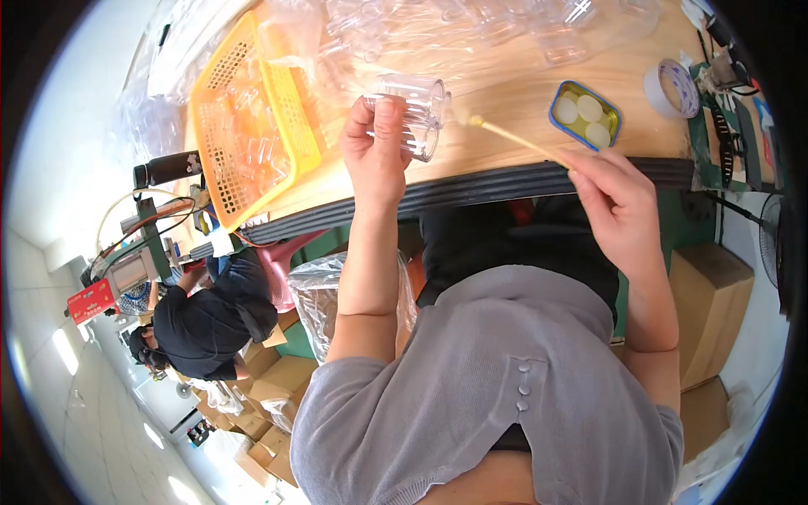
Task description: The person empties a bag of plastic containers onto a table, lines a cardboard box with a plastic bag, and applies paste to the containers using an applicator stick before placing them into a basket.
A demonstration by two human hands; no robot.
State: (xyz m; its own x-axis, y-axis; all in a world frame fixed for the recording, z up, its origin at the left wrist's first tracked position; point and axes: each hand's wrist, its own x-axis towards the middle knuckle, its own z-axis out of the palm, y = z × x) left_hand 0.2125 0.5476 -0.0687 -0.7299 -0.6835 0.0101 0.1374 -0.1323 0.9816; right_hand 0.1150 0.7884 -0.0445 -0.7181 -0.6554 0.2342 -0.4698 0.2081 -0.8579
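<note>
My left hand [376, 143] is closed around a clear plastic container [421, 114], held on its side above the table. A short narrow neck sticks out of its right end. My right hand [619, 198] pinches a thin yellowish swab stick [526, 141] between thumb and fingers. Its rounded tip points left at the container's neck, with a small gap between them. Just beyond my right hand lies a blue-rimmed tin [554, 114] holding three pale round discs [589, 108] in what looks like yellowish liquid.
A yellow perforated basket [305, 118] with clear plastic pieces stands at the left. More clear containers [564, 42] lie along the far side. A roll of tape [672, 88] rests at the right. The table's dark edge [505, 181] runs below my hands. Another person [210, 320] is at the left.
</note>
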